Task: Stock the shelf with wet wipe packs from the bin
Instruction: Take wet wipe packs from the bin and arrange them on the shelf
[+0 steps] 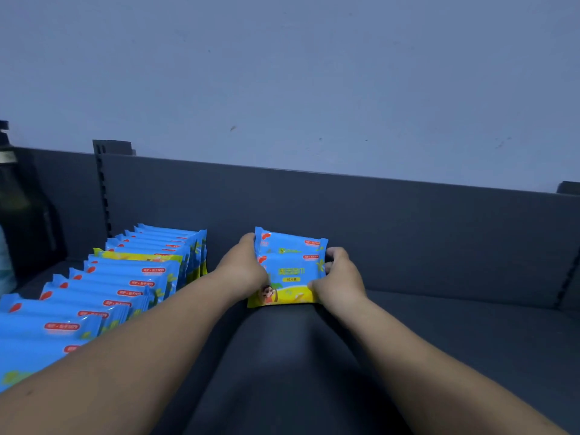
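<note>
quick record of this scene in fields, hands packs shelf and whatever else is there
left hand: grips the left edge of the held wet wipe packs
right hand: grips their right edge
held wet wipe packs: at least two, upright, printed front facing the camera, near the back panel
row of wet wipe packs: upright on the left, running front to back, apart from the held ones
shelf: dark grey
far left: dark bottle
bin: not in view
</note>
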Motion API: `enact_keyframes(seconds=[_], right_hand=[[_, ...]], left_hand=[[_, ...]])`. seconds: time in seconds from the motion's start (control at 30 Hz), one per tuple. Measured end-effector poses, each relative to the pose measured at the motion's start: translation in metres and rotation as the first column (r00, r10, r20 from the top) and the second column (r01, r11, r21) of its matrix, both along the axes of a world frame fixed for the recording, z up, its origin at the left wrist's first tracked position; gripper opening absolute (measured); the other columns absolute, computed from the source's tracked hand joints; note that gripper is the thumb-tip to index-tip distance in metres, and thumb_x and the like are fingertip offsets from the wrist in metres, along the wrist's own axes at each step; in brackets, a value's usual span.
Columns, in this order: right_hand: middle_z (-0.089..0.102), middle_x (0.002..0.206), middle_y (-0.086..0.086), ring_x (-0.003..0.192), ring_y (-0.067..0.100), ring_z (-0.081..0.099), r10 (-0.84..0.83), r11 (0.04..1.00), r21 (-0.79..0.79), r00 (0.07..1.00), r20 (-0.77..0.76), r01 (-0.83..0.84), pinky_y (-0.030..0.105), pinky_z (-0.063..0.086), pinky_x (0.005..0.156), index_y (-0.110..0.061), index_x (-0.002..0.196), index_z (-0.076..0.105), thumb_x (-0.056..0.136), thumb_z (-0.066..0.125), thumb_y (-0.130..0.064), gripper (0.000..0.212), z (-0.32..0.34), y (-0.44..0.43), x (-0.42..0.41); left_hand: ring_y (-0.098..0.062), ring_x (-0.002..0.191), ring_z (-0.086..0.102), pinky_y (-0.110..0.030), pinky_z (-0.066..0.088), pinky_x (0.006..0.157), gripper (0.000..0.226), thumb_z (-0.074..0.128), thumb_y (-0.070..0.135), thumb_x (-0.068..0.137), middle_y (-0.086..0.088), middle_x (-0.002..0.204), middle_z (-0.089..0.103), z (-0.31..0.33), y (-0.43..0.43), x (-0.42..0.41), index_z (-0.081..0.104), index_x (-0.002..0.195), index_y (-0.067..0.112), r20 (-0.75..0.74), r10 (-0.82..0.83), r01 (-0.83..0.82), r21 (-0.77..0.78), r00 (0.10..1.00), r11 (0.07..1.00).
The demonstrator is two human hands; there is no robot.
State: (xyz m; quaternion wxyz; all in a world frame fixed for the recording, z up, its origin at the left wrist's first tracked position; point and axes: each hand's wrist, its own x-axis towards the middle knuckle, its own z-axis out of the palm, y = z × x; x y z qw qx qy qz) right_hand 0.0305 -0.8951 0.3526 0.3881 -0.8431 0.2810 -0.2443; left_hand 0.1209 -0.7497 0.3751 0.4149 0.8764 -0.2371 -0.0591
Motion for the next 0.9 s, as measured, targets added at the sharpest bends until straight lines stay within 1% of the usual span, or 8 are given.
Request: enact_keyframes(seconds=[0.07,0.13,0.27,0.4,0.5,0.6,0.73,0.9], right_hand=[[0.062,0.097,-0.006,0.089,0.014,0.062,0.01,1.0,0.007,0.999,-0.036,-0.01,0.025,0.048,0.062,-0.022,0.113,0.047,0.08,0.063,-0.003,0.041,-0.002,-0.002,-0.001],[0.062,0.097,-0.005,0.09,0.015,0.063,0.017,1.0,0.024,0.996,-0.093,-0.015,0.027,0.05,0.069,-0.021,0.109,0.048,0.079,0.066,-0.009,0.037,-0.004,-0.003,-0.001],[0.063,0.098,-0.004,0.092,0.017,0.063,0.022,0.999,0.046,0.99,-0.139,-0.016,0.032,0.055,0.08,-0.022,0.103,0.047,0.077,0.068,-0.009,0.037,-0.004,-0.005,0.0],[0.063,0.101,-0.002,0.092,0.017,0.063,0.017,0.999,0.047,0.991,-0.135,-0.011,0.033,0.055,0.079,-0.019,0.106,0.049,0.076,0.069,-0.006,0.038,-0.004,-0.003,-0.002],[0.062,0.101,-0.002,0.093,0.017,0.062,-0.002,1.0,0.02,0.997,-0.081,0.003,0.031,0.053,0.077,-0.017,0.109,0.05,0.079,0.066,-0.003,0.037,-0.003,-0.001,-0.002],[0.061,0.096,-0.003,0.092,0.017,0.062,-0.025,1.0,0.002,0.999,-0.041,0.026,0.034,0.054,0.077,-0.014,0.107,0.052,0.079,0.065,-0.001,0.034,-0.002,-0.002,0.0],[0.056,0.092,-0.004,0.091,0.018,0.06,-0.017,1.0,0.004,0.994,-0.109,0.018,0.033,0.052,0.074,-0.014,0.107,0.049,0.076,0.069,-0.004,0.038,-0.002,-0.001,-0.004],[0.052,0.101,-0.003,0.095,0.018,0.058,-0.02,1.0,0.013,0.991,-0.132,0.022,0.035,0.054,0.081,-0.013,0.116,0.046,0.075,0.073,-0.008,0.05,0.002,-0.001,-0.01]], left_hand=[[-0.02,0.1,0.059,-0.038,0.054,0.088,0.083,0.074,0.003,0.07,0.002,0.11,0.057,-0.005,-0.001,-0.001,0.03,0.139,0.021,-0.059,-0.011,0.014,0.044,0.998,0.999],[-0.021,0.099,0.06,-0.039,0.054,0.088,0.09,0.076,0.006,0.068,0.001,0.109,0.058,-0.011,-0.002,0.0,0.025,0.14,0.023,-0.08,-0.002,0.009,0.09,0.997,0.996],[-0.021,0.091,0.061,-0.04,0.055,0.085,0.061,0.073,0.007,0.071,-0.002,0.101,0.059,-0.013,-0.005,0.001,0.033,0.116,0.019,-0.045,0.049,-0.043,0.133,0.998,0.99],[-0.021,0.086,0.06,-0.036,0.053,0.08,0.05,0.063,0.007,0.079,-0.001,0.094,0.057,-0.013,-0.007,-0.001,0.035,0.12,0.015,0.092,0.069,-0.084,0.169,0.993,0.982],[-0.026,0.099,0.058,-0.037,0.051,0.084,0.08,0.062,0.008,0.08,-0.005,0.111,0.056,-0.011,-0.008,-0.002,0.016,0.145,0.015,0.217,0.044,-0.084,0.178,0.975,0.98],[-0.028,0.111,0.054,-0.037,0.048,0.09,0.094,0.063,0.007,0.08,-0.01,0.127,0.05,-0.01,-0.006,0.0,0.002,0.151,0.015,0.251,0.066,-0.114,0.183,0.966,0.976],[-0.028,0.109,0.055,-0.039,0.049,0.09,0.089,0.064,0.01,0.08,-0.011,0.122,0.051,-0.012,-0.005,0.0,0.008,0.149,0.013,0.232,0.064,-0.115,0.215,0.971,0.97],[-0.025,0.099,0.056,-0.037,0.051,0.081,0.079,0.07,0.016,0.075,-0.008,0.113,0.051,-0.014,-0.002,-0.004,0.023,0.138,0.014,0.218,0.047,-0.096,0.22,0.975,0.971]])
